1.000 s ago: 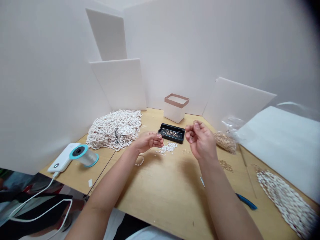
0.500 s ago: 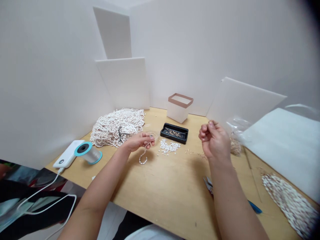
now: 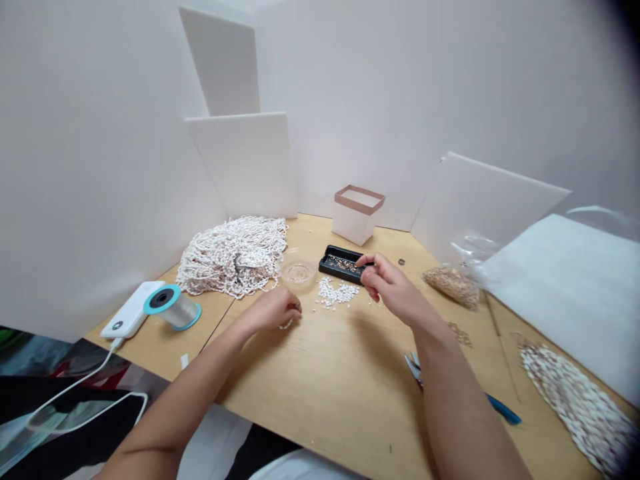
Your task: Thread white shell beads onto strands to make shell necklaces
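Observation:
My left hand [image 3: 277, 309] rests on the wooden table [image 3: 325, 387] with its fingers curled over a short string of white beads [image 3: 287, 324], of which only the end shows. My right hand [image 3: 389, 285] reaches over the near right corner of a small black tray [image 3: 339, 260] of tiny metal parts, thumb and fingers pinched together; what they pinch is too small to see. A loose scatter of white beads [image 3: 337, 293] lies between both hands. A small clear dish [image 3: 299, 273] sits just behind my left hand.
A big heap of white bead strands [image 3: 235, 253] lies at back left, beside a spool of clear cord [image 3: 171, 306] and a white power bank [image 3: 129, 317]. A white box [image 3: 357, 214] stands behind the tray. Blue-handled pliers [image 3: 493, 401], a bag of tan beads [image 3: 453, 283] and more strands [image 3: 580, 403] lie right.
My left hand has dropped to the table with the bead string. My right hand came down and left from mid-air to the black tray.

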Demonstrator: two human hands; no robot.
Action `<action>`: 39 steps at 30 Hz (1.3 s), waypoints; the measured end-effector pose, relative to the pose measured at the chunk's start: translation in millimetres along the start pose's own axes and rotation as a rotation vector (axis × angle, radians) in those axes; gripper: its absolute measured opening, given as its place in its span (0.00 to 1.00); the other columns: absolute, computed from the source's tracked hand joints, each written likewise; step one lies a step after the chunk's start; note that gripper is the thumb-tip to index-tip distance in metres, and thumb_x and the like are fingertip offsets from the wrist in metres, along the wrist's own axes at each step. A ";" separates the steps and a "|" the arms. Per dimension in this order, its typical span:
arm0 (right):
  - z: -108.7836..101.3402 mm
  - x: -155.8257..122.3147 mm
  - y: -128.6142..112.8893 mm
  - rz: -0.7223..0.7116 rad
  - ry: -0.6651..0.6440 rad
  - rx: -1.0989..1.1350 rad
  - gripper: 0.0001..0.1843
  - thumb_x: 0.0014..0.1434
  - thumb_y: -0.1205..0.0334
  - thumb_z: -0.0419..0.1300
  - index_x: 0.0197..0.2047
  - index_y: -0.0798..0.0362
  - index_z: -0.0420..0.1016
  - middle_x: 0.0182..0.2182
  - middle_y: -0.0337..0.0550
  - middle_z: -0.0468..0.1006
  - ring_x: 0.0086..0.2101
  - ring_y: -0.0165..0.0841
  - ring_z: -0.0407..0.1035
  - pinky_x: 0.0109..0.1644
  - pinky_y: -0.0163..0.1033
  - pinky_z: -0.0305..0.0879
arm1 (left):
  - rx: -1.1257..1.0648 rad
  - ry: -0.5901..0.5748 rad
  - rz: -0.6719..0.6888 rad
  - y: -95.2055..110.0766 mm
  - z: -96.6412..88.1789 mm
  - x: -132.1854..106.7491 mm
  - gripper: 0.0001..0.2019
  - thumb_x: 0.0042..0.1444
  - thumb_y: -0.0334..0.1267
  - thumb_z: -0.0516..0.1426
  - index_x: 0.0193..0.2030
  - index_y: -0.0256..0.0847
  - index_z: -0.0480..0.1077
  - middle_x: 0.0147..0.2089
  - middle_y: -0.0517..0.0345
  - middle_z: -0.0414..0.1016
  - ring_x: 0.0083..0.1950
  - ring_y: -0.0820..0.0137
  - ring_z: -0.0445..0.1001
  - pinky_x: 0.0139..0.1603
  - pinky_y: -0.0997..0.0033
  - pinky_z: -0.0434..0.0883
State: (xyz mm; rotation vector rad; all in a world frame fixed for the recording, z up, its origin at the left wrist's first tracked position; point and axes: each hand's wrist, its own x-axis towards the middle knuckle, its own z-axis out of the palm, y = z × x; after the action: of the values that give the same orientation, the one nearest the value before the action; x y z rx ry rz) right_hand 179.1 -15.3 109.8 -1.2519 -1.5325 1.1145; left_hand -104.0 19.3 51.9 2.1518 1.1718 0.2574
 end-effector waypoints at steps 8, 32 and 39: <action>-1.9 -3.9 -7.2 -0.039 -0.105 0.026 0.12 0.61 0.59 0.56 0.48 0.52 0.65 0.27 0.39 0.78 0.31 0.33 0.71 0.36 0.38 0.63 | -0.035 0.357 0.090 -0.5 -27.9 52.2 0.10 0.54 0.42 0.59 0.31 0.38 0.77 0.31 0.51 0.78 0.31 0.66 0.71 0.36 0.71 0.62; 2.8 6.4 -2.6 -0.013 0.171 0.276 0.17 0.53 0.49 0.67 0.35 0.56 0.73 0.28 0.48 0.82 0.28 0.33 0.75 0.33 0.37 0.68 | 0.461 0.168 -0.250 -37.2 -19.3 120.2 0.06 0.47 0.30 0.59 0.31 0.35 0.77 0.34 0.43 0.78 0.37 0.59 0.74 0.38 0.67 0.64; 16.1 7.1 -0.3 -0.019 0.161 0.240 0.17 0.55 0.49 0.65 0.35 0.56 0.74 0.29 0.48 0.81 0.27 0.31 0.73 0.30 0.35 0.64 | -0.526 0.359 0.051 16.0 -19.9 88.9 0.13 0.54 0.45 0.61 0.36 0.36 0.75 0.32 0.52 0.75 0.33 0.69 0.71 0.36 0.71 0.66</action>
State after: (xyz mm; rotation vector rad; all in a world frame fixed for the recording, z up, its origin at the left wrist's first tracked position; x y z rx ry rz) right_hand 162.4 -10.4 106.6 -1.1313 -1.2493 1.1202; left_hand -51.0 93.9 65.0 1.7080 1.0850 0.8997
